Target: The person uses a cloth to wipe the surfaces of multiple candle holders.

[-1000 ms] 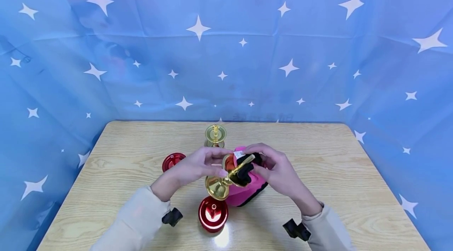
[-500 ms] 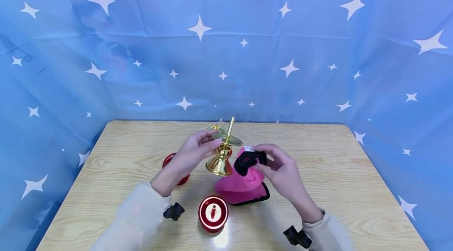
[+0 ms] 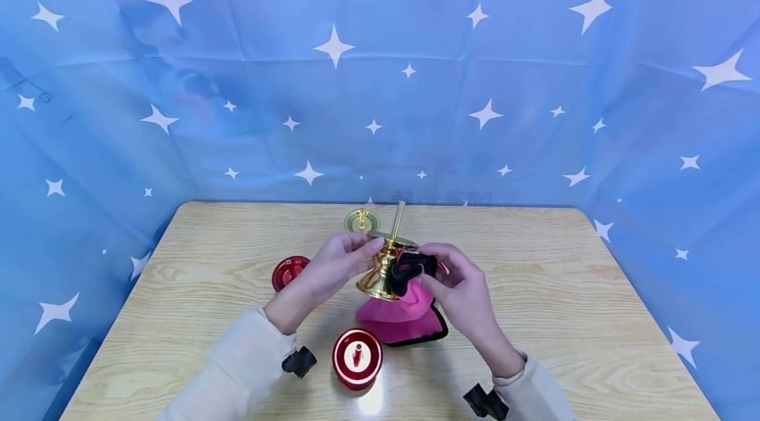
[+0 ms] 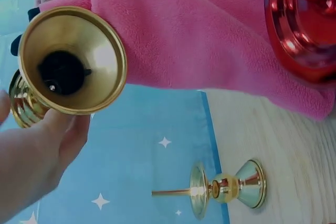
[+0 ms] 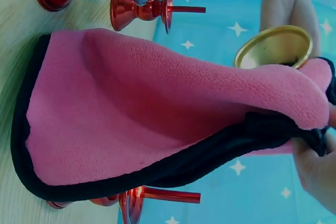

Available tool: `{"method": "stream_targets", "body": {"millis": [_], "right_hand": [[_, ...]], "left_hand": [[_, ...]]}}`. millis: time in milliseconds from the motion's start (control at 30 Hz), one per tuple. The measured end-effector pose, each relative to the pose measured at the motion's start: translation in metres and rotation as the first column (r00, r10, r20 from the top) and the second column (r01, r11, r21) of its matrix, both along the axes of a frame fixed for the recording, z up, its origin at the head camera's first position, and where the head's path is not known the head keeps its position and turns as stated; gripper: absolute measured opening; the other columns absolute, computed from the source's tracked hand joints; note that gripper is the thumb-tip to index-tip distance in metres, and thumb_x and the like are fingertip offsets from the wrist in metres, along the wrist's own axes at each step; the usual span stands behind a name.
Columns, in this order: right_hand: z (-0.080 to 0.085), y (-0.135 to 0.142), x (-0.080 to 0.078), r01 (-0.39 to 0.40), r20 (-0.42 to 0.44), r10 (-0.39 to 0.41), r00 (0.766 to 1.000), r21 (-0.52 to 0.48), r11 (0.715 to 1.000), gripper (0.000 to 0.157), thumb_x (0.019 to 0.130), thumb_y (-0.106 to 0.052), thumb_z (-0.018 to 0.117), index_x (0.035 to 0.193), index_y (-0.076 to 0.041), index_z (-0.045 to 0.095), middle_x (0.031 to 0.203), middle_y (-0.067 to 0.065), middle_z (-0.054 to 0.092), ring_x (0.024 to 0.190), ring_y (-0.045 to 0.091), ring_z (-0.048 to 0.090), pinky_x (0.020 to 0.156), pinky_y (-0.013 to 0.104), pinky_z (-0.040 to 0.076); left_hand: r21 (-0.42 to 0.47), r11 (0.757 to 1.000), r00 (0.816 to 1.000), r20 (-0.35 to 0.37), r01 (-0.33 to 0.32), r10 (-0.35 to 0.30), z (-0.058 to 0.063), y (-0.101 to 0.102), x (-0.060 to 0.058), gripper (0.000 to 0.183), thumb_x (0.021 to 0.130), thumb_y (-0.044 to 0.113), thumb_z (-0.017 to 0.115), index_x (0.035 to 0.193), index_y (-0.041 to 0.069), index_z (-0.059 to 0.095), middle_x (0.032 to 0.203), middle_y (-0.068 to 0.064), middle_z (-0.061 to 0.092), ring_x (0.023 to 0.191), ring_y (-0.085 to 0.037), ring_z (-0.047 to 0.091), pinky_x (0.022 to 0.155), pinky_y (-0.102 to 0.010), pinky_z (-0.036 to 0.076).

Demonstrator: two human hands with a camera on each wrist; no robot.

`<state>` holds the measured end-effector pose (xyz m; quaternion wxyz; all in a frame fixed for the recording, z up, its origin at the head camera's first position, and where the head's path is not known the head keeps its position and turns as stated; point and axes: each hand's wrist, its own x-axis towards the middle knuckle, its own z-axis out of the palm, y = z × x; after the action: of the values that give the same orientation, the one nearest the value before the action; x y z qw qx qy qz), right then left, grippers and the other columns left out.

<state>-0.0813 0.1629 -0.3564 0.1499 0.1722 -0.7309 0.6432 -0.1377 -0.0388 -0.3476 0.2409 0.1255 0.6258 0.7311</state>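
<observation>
Left hand grips a gold candlestick, slightly tilted, above the table; to its right, a black-edged pink cloth hides part of the candlestick from the head view, its bunched top pinched in the right hand.

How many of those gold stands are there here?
2. One gold stand is held in the left hand, by the pink cloth; the rear gold stand is upright on the table. Others could be hidden behind the cloth.
</observation>
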Motion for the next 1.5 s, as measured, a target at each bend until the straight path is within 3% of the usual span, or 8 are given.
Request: {"method": "stream_targets", "body": {"millis": [167, 300, 633, 800, 967, 1133, 1267, 1500], "right_hand": [[0.0, 0.002, -0.003, 0.031, 0.031, -0.029, 0.999, -0.037, 0.999, 0.037, 0.068, 0.024, 0.064, 0.102, 0.011, 0.058, 0.104, 0.02, 0.057, 0.093, 0.012, 0.06, 0.076, 0.022, 0.052], [0.0, 0.003, -0.004, 0.038, 0.061, -0.035, 0.997, -0.041, 0.998, 0.036, 0.07, 0.022, 0.064, 0.103, 0.01, 0.058, 0.106, 0.019, 0.056, 0.097, 0.013, 0.06, 0.079, 0.027, 0.051], [0.002, 0.006, -0.006, 0.02, 0.096, -0.015, 0.995, -0.045, 0.999, 0.035, 0.073, 0.02, 0.062, 0.106, 0.011, 0.056, 0.107, 0.02, 0.058, 0.099, 0.013, 0.06, 0.079, 0.029, 0.052], [0.002, 0.01, -0.008, 0.021, 0.158, -0.019, 0.987, -0.009, 1.0, 0.032, 0.077, 0.015, 0.062, 0.107, 0.008, 0.057, 0.106, 0.019, 0.058, 0.094, 0.013, 0.061, 0.067, 0.022, 0.053], [0.01, 0.009, -0.007, 0.048, 0.199, -0.049, 0.979, 0.01, 0.999, 0.032, 0.076, 0.015, 0.064, 0.106, 0.007, 0.058, 0.106, 0.019, 0.058, 0.093, 0.012, 0.06, 0.068, 0.022, 0.053], [0.02, 0.003, -0.003, 0.036, 0.065, -0.039, 0.997, 0.038, 0.999, 0.033, 0.074, 0.016, 0.066, 0.105, 0.007, 0.059, 0.105, 0.019, 0.058, 0.094, 0.014, 0.06, 0.076, 0.027, 0.053], [0.018, 0.003, -0.002, 0.01, -0.018, -0.009, 1.0, 0.058, 0.998, 0.033, 0.074, 0.018, 0.064, 0.104, 0.009, 0.058, 0.105, 0.021, 0.057, 0.096, 0.014, 0.059, 0.077, 0.025, 0.052], [0.004, 0.011, -0.003, -0.03, 0.081, 0.028, 0.996, 0.023, 0.999, 0.033, 0.075, 0.02, 0.06, 0.107, 0.01, 0.056, 0.106, 0.02, 0.056, 0.094, 0.01, 0.06, 0.071, 0.022, 0.053]], "left_hand": [[-0.148, 0.978, 0.982, -0.094, 0.148, -0.163, 0.002, -0.008, -0.001, 0.053, 0.085, 0.011, 0.065, 0.13, -0.006, 0.042, 0.121, -0.017, 0.052, 0.108, -0.025, 0.052, 0.09, -0.033, 0.046], [-0.218, 0.959, 0.967, -0.138, 0.181, -0.214, 0.005, -0.009, 0.0, 0.066, 0.077, 0.004, 0.072, 0.133, -0.005, 0.039, 0.126, -0.018, 0.048, 0.11, -0.029, 0.051, 0.084, -0.033, 0.049], [-0.195, 0.962, 0.976, -0.063, 0.192, -0.208, 0.01, -0.009, 0.002, 0.067, 0.077, 0.006, 0.073, 0.132, -0.007, 0.038, 0.119, -0.015, 0.052, 0.105, -0.024, 0.054, 0.084, -0.032, 0.05], [-0.124, 0.975, 0.983, 0.001, 0.184, -0.186, 0.01, -0.01, 0.002, 0.065, 0.078, 0.008, 0.071, 0.131, -0.009, 0.038, 0.118, -0.018, 0.054, 0.105, -0.024, 0.055, 0.087, -0.033, 0.048], [-0.221, 0.968, 0.984, -0.1, 0.122, -0.147, 0.009, -0.005, 0.003, 0.061, 0.076, 0.008, 0.073, 0.127, -0.009, 0.045, 0.113, -0.015, 0.058, 0.102, -0.023, 0.057, 0.084, -0.031, 0.05], [-0.308, 0.947, 0.97, -0.19, 0.091, -0.154, 0.007, 0.001, 0.003, 0.061, 0.073, 0.005, 0.075, 0.125, -0.01, 0.047, 0.11, -0.014, 0.059, 0.098, -0.022, 0.059, 0.08, -0.028, 0.051], [-0.268, 0.953, 0.97, -0.154, 0.141, -0.187, 0.009, -0.004, 0.002, 0.06, 0.077, 0.004, 0.072, 0.128, -0.009, 0.044, 0.117, -0.016, 0.055, 0.105, -0.025, 0.056, 0.084, -0.03, 0.05], [-0.118, 0.956, 0.952, -0.119, 0.27, -0.283, 0.013, -0.017, 0.001, 0.065, 0.08, 0.002, 0.067, 0.134, -0.01, 0.034, 0.128, -0.022, 0.046, 0.116, -0.032, 0.047, 0.094, -0.034, 0.043]]}}
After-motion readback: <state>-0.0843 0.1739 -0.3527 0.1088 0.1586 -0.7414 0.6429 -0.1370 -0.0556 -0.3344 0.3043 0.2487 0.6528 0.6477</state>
